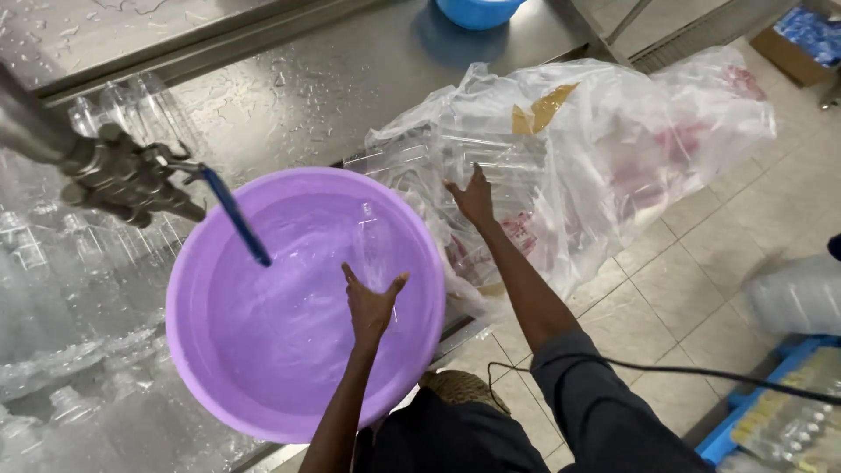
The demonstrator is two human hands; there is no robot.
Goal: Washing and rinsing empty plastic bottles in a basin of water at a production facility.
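Nearest the viewer, the left hand (370,307) hangs over the purple basin (197,368), fingers spread and palm toward a clear plastic bottle (375,245) that stands roughly upright just beyond the fingertips, its long axis running away from the wrist; the grip is open and touches the bottle's lower part at most, and whether it bears any weight cannot be told. The basin holds water, rippled, with a blue hose tip (235,215) dipping in on the far-left side of that grip, fed from a metal tap fitting (123,180). To the right of the left grip and further out, the right hand (473,200) is stretched forward, fingers fanned and open, pressed against a large clear plastic bag (631,149). The bag is packed with clear bottles lying mostly crosswise to the reaching arm; the right hand is the nearer one to them. Left of the basin, further empty bottles (53,350) crowd the wet steel surface (333,79). Beyond both grips a blue bowl (477,10) sits at the surface's far edge, contents unseen. On the tiled floor (692,271) at right stands a blue crate (788,412) of bottles.
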